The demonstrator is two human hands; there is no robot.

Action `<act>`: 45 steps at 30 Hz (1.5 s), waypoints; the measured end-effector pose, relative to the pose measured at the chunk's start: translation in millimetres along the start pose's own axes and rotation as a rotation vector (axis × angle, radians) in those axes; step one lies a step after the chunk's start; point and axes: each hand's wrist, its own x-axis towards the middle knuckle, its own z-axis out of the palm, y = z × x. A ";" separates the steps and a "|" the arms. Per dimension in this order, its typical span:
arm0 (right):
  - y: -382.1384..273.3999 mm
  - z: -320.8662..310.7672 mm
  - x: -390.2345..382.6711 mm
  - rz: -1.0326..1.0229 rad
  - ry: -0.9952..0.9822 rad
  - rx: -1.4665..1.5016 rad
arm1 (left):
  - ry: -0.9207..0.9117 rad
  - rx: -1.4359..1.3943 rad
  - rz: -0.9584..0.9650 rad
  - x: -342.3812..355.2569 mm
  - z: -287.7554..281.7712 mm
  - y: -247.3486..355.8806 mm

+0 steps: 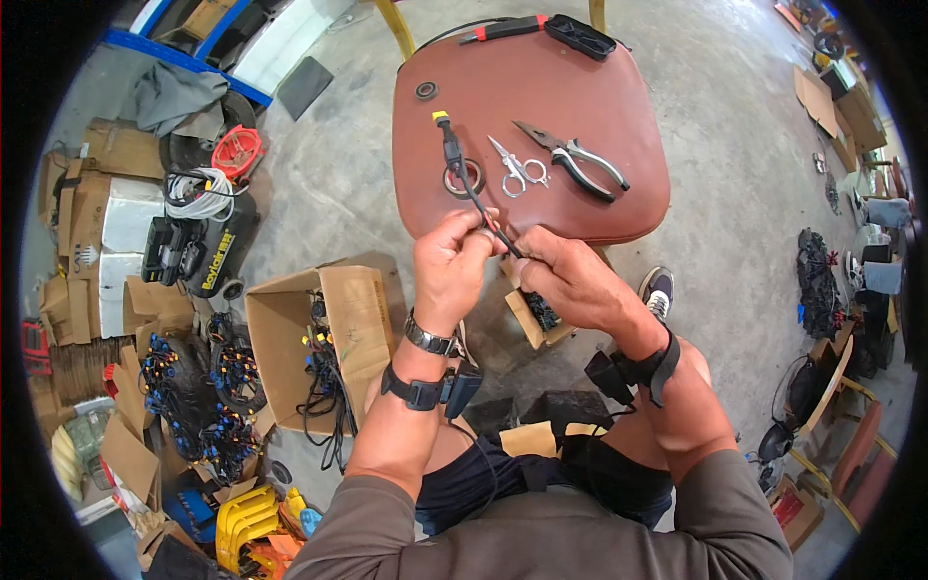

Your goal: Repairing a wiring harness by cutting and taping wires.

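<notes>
A black cable [475,196] with a yellow-tipped connector [442,117] stretches over the near part of a brown chair seat [619,106]. My left hand [452,263] pinches it, and a bit of red shows beside those fingers. At the cable's near end, my right hand [565,274] closes its thumb and fingers on it. Partly under the cable lies a roll of tape [451,186]. Small silver scissors [523,176] and long-nose pliers [578,162] with black-and-grey handles rest on the seat to the right. A small dark ring [425,91] sits farther off.
A red-and-black tool [503,30] and a black open case [580,37] lie at the seat's far edge. Left of my legs stands a cardboard box [362,319] with cables [324,377]. A smaller box [531,322] is below the seat. Cable bundles [198,387] crowd the far left.
</notes>
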 end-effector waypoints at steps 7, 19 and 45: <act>12.7 15.8 -1.1 -0.120 0.065 0.129 | -0.080 -0.111 -0.090 -9.3 -1.4 1.7; -2.6 -13.7 -1.6 0.180 -0.029 0.541 | -0.212 0.224 0.074 -8.7 -9.3 5.4; 22.7 -35.0 14.2 -0.129 0.473 -0.025 | -0.381 -0.043 -0.401 -76.7 44.8 33.6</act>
